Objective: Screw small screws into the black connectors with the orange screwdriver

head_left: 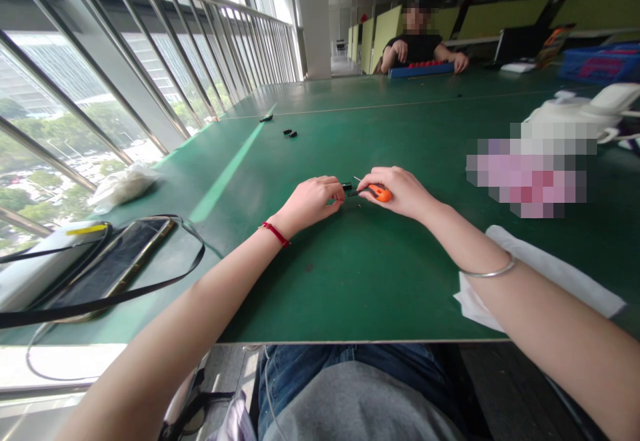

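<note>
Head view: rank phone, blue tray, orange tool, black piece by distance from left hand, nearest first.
From the left hand:
1. Black piece: at its fingertips, in its grip.
2. Orange tool: just to its right, in the right hand.
3. Phone: off to the left.
4. Blue tray: far ahead, toward the right.

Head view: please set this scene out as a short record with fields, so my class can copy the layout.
Surface: green table
Left hand: holds a small black piece
Right hand: holds an orange-and-black tool; type unclear
Beyond the hands: loose black pieces
Left side: phone, crumpled plastic bag
Right side: white sheet by the forearm
Far end: seated person, blue tray
</note>
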Available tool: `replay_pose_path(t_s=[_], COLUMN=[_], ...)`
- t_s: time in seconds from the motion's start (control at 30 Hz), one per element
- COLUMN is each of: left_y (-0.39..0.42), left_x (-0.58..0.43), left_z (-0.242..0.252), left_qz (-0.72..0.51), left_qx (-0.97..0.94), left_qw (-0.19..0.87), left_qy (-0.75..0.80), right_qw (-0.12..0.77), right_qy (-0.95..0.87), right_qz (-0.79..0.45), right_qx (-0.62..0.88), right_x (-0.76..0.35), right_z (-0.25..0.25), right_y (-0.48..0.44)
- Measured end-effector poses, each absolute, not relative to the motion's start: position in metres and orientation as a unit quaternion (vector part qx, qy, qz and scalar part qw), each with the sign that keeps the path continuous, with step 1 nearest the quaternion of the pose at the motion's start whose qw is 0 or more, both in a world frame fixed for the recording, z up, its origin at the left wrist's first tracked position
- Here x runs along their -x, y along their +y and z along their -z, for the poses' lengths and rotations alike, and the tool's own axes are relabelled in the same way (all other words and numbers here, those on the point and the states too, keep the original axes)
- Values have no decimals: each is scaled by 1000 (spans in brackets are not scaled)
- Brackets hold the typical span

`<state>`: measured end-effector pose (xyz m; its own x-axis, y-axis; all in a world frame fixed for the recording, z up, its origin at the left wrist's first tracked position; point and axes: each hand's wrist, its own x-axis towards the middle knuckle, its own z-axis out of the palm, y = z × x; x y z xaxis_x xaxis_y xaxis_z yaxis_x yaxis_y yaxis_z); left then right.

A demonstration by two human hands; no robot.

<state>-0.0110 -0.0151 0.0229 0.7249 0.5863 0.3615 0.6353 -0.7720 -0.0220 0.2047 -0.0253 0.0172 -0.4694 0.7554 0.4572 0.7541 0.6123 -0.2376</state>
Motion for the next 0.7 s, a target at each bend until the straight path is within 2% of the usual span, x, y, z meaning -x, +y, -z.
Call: replay_pose_path(t_s=[0.13,0.3,0.7], left_y=[-16,-17,-17], left_x=[10,9,8], left_z=[-24,-25,-25], left_qz=[217,217,225], left_qx=[913,913,912], left_qw=[101,131,111], left_qy=[-332,-321,-324], right_qw=[269,283,298], right_qy=[-858,-859,-858], right_qz=[-1,-6,-23], right_qx=[437,426,417], right_x=[-202,-200,-200], right_z=[-18,-18,-17], right_y=[-27,-28,-28])
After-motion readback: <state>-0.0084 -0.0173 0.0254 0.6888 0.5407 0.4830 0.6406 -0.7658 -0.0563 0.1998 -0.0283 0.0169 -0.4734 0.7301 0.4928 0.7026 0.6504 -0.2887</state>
